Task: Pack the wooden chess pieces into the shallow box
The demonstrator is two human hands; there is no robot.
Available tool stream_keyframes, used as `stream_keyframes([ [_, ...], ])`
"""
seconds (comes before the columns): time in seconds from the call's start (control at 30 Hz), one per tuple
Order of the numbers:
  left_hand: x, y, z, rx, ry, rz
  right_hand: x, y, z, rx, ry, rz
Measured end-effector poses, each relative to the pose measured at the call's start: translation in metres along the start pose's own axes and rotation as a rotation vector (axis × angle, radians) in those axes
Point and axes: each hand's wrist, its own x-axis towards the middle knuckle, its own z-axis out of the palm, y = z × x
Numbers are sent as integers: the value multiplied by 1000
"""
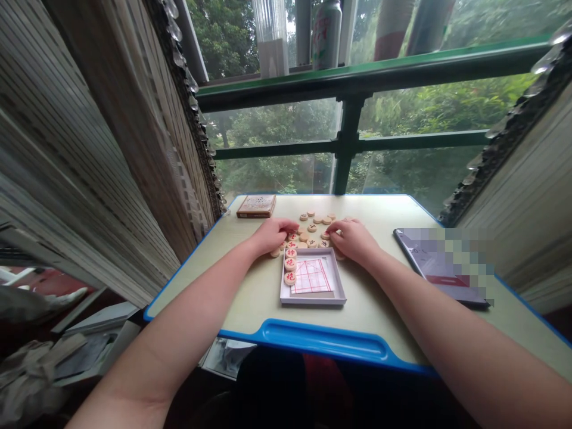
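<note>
Round wooden pieces [311, 228] with red or dark characters lie in a loose cluster on the table. In front of them sits a shallow white box [313, 301] holding a folded sheet with a red grid [311, 275] and a column of red-marked pieces [290, 264] along its left side. My left hand [273, 234] is at the cluster's left edge, fingers curled over pieces there; what it may hold is hidden. My right hand [351, 237] reaches in from the right, its thumb and fingers closed at a red-marked piece [325, 235].
A small brown box [256, 206] lies at the table's back left. On the right is a tablet [440, 268], partly pixelated. The pale table [241, 304] has a blue rim with a tray groove [324, 341] in front. Curtains hang on both sides; a window stands behind.
</note>
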Motion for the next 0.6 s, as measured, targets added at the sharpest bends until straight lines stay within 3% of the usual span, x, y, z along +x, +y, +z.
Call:
stream_keyframes([
  [0.2,-2,3,2,-10,1,10,1,1,0,38,-1,28],
  [0.4,2,-5,-11,148,218,100,3,8,6,23,-14,-57],
  [0.6,1,-9,-15,340,89,73,4,10,8,18,11,-57],
])
